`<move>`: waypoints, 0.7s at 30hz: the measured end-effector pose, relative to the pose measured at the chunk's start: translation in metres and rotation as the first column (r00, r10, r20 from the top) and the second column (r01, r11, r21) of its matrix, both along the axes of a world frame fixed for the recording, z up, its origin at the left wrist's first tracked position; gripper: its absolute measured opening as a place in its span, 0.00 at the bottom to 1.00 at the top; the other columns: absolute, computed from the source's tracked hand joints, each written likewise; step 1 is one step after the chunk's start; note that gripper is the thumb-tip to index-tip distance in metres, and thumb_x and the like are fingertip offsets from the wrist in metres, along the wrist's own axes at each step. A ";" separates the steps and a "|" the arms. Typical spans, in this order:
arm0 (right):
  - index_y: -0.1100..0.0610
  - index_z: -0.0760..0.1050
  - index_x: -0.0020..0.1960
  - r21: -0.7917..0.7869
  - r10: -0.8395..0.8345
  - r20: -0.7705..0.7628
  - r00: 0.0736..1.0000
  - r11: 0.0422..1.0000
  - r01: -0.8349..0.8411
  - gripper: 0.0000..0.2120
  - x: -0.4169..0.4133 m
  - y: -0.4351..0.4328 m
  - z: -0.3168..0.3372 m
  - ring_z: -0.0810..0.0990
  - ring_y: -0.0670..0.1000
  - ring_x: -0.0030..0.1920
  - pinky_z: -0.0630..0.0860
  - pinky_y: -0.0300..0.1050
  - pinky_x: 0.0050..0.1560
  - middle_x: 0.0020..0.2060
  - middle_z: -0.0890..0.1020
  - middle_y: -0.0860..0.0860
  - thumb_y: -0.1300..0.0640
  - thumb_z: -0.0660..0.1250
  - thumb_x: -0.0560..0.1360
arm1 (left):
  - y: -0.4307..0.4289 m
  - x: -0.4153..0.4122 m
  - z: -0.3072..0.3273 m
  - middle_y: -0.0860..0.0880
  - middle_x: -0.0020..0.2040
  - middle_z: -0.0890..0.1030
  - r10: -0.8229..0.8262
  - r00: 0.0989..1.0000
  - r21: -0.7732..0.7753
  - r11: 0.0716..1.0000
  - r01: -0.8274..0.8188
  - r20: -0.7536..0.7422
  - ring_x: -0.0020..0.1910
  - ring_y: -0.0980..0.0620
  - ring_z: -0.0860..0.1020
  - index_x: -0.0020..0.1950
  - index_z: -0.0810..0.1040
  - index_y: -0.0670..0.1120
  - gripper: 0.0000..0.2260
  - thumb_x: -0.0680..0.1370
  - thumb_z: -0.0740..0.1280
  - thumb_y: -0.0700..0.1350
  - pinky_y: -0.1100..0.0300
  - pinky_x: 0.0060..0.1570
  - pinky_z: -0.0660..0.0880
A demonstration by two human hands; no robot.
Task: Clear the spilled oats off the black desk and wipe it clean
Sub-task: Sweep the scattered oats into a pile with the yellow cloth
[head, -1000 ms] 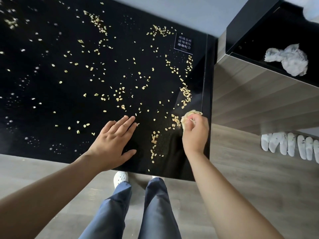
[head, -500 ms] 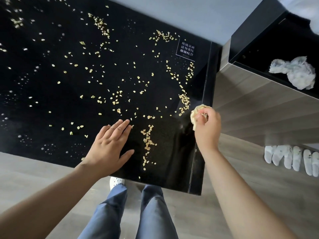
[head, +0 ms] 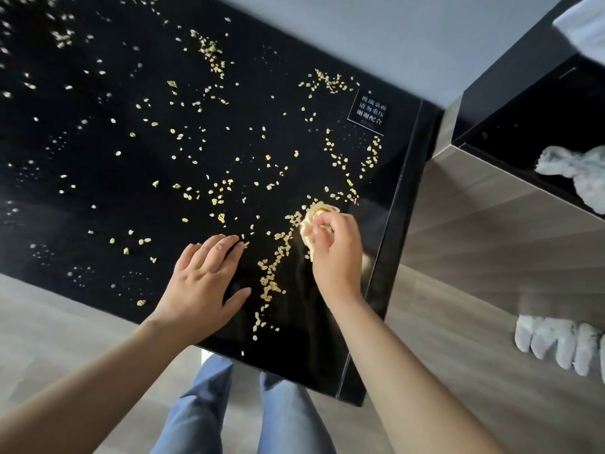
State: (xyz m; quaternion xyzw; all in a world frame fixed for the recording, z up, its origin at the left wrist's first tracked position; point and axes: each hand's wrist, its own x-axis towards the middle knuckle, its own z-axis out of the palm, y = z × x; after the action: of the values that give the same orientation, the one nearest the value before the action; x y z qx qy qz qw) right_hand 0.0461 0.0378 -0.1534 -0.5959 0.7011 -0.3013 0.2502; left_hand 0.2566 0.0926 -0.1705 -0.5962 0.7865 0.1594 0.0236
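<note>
My right fingers (head: 322, 229) are curled tight round a small wad of pale yellow cloth (head: 309, 224), bunched up so a thick pad meets the glass rather than a loose flap. The right hand (head: 339, 257) sits near the desk's right edge with the wad at its far side. I judge this suits pushing flakes leftward and toward me.

My left fingers (head: 216, 249) lie straight and together, holding nothing. The left hand (head: 203, 280) is flat, palm down, on the black desk (head: 98, 152) with the thumb spread. I take it as a brace, and perhaps a stop for whatever the cloth drives over.

Between the two hands the oats (head: 271, 276) lie in a loose ridge running from the cloth toward the near edge. Many more are scattered over the far and left parts of the top, up to the small white-lettered label (head: 369, 110). Most of the clearing is not yet done.
</note>
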 end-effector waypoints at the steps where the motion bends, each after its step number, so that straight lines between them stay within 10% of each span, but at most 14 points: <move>1: 0.54 0.75 0.50 -0.032 -0.048 -0.009 0.999 0.998 0.048 0.04 -0.012 -0.008 0.004 0.74 0.46 0.54 0.68 0.25 0.44 0.51 0.73 0.44 0.62 0.64 0.77 | -0.002 -0.002 0.000 0.47 0.70 0.69 0.005 1.000 -0.003 1.000 -0.005 0.001 0.71 0.45 0.65 0.71 0.70 0.43 0.32 0.75 0.55 0.62 0.45 0.69 0.62; 8: 0.56 0.76 0.53 0.050 -0.280 -0.140 0.950 0.956 0.289 0.09 -0.089 -0.077 -0.004 0.75 0.56 0.57 0.69 0.42 0.53 0.57 0.74 0.52 0.65 0.62 0.76 | -0.001 -0.012 0.006 0.47 0.68 0.70 0.036 0.999 -0.014 0.999 -0.036 -0.003 0.69 0.45 0.66 0.71 0.71 0.43 0.31 0.75 0.56 0.61 0.47 0.68 0.60; 17: 0.54 0.76 0.49 0.077 0.162 -0.030 0.986 0.984 -0.159 0.05 -0.012 -0.046 -0.010 0.72 0.45 0.53 0.71 0.29 0.46 0.50 0.74 0.45 0.62 0.65 0.77 | -0.005 -0.019 0.007 0.49 0.65 0.72 0.155 0.985 0.006 0.988 -0.155 -0.070 0.68 0.48 0.67 0.68 0.74 0.44 0.29 0.76 0.55 0.61 0.47 0.67 0.63; 21: 0.54 0.76 0.49 0.005 0.072 0.054 0.996 0.997 -0.073 0.05 -0.036 -0.053 0.002 0.75 0.45 0.53 0.72 0.31 0.47 0.50 0.75 0.45 0.61 0.64 0.77 | -0.010 -0.022 0.014 0.51 0.62 0.75 0.243 0.962 -0.015 0.969 -0.246 -0.123 0.64 0.48 0.69 0.64 0.77 0.44 0.28 0.75 0.55 0.62 0.46 0.66 0.64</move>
State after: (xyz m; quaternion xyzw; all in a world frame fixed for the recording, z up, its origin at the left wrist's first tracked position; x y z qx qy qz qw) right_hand 0.0100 -0.0150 -0.1518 -0.6117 0.6731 -0.3055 0.2817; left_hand 0.2347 0.0825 -0.1569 -0.6783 0.7092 0.1848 -0.0527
